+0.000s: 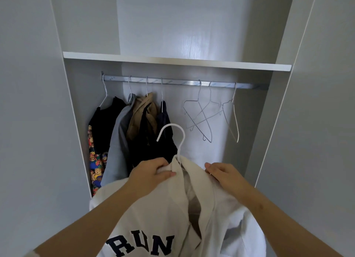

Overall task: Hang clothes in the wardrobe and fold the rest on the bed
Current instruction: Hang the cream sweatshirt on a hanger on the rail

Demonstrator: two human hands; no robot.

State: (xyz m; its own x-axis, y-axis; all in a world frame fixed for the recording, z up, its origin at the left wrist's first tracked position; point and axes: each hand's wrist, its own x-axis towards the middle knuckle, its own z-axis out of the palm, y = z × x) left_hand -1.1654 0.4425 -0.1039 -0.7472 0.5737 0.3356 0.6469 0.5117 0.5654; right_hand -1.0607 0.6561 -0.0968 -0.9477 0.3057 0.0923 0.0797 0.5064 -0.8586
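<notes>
Head view: a left hand and a right hand hold a cream sweatshirt on a white hanger in front of an open grey wardrobe.
Left grip: curled tight on the sweatshirt's collar, thumb pressed on the near side of the cloth, just beside the neck of the white hanger.
Right grip: fingers bent over the garment's right shoulder and closed on the fabric; the fingertips are hidden behind it.
Sweatshirt place: near the camera, before the wardrobe opening and lower than the rail; dark block letters "RUN" show on its near left side.
Hanger hook: rises out of the collar between the two hands and curves to the left, free in the air, well short of the rail.
Rail place: a metal bar running left to right at the far side, just under the white shelf.
Left part of rail: a black garment, a grey garment, a tan garment and a navy garment, packed close together on wire hooks.
Far left: bear-print fabric below the black garment, against the left wall.
Right part of rail: three wire hangers carrying nothing; the two on the left cross each other, the third hangs just right of them.
Hook against rail: it sits under the stretch between the navy garment and the wire hangers.
</notes>
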